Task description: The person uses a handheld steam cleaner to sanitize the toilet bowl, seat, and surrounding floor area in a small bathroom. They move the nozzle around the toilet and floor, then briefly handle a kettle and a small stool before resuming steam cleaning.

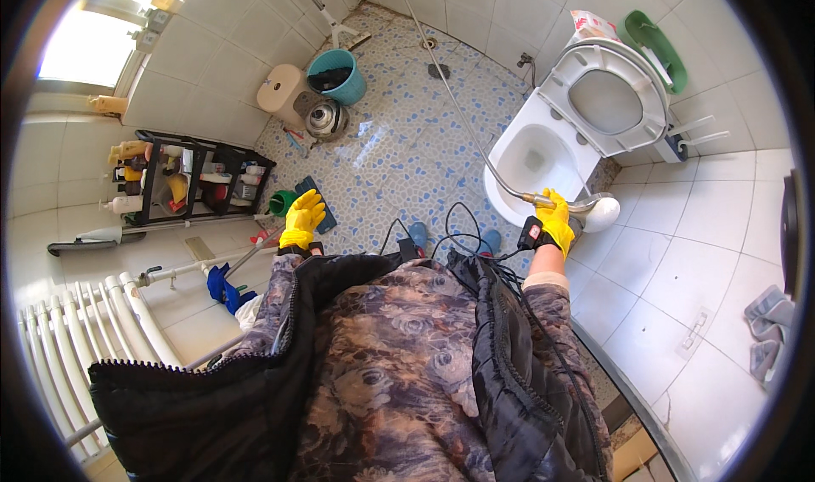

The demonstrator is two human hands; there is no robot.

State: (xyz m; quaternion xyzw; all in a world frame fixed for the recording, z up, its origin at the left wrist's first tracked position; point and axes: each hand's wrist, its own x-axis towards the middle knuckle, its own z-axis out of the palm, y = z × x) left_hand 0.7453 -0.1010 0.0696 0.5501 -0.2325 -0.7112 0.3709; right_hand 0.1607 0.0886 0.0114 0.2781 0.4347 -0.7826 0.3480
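Note:
Both of my hands wear yellow rubber gloves. My right hand (pixel 555 221) is closed around the handle of a hand shower (pixel 602 213), just beside the toilet bowl's near rim. From its brass connector a metal shower hose (pixel 457 106) runs away across the floor towards the far wall. The white toilet (pixel 538 154) has its seat (pixel 605 103) and lid raised, with a thin streak like water near the bowl's right side. My left hand (pixel 302 217) is empty, fingers extended, above the floor near a dark blue flat brush or mop head (pixel 316 205).
A black shelf rack (pixel 207 179) with bottles stands left, above a white radiator (pixel 95 329). Farther off are a blue bucket (pixel 340 77), a beige stool (pixel 280 90) and a metal kettle (pixel 325 120). Black cables (pixel 458 230) hang by my feet. A toilet brush holder (pixel 675 144) stands right.

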